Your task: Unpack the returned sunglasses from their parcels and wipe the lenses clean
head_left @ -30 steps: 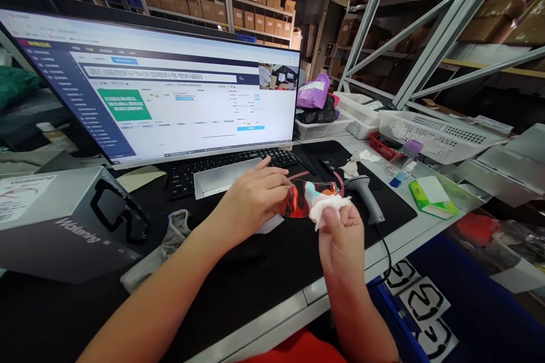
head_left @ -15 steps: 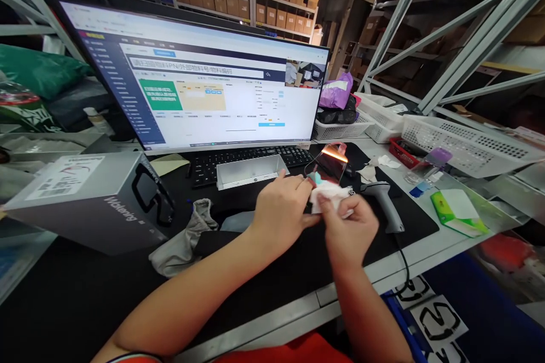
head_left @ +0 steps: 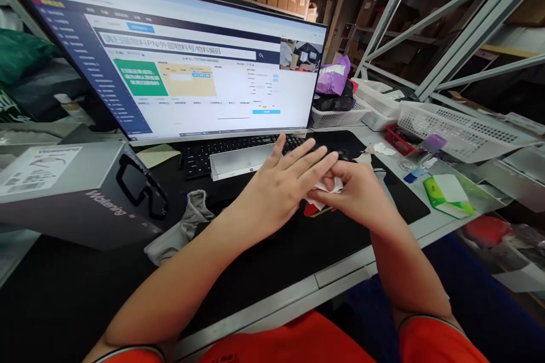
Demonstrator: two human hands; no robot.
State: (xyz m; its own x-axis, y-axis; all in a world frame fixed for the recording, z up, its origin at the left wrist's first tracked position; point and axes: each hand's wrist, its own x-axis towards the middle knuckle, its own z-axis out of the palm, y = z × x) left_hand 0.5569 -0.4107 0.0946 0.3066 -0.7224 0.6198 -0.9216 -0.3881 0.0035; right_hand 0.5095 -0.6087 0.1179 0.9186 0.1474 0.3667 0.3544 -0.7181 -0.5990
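My left hand lies palm down with its fingers stretched out and spread, their tips against the fingers of my right hand. Its thumb is hidden underneath. My right hand pinches a crumpled white tissue. Under both hands shows the edge of a shiny reddish piece with a yellow-orange rim; the rest of it is covered, so I cannot make out its shape. Behind my left hand stands a shallow silver box part, in front of the keyboard.
At left sits a grey box picturing goggles, beside a grey cloth pouch. A monitor stands behind. To the right are white baskets, a clear bottle and a green tissue pack. A metal edge borders the black mat.
My left hand's fingers have straightened and spread over the tissue and the reflective piece. That piece has tipped or dropped lower, and my right hand has turned. The view has shifted slightly.
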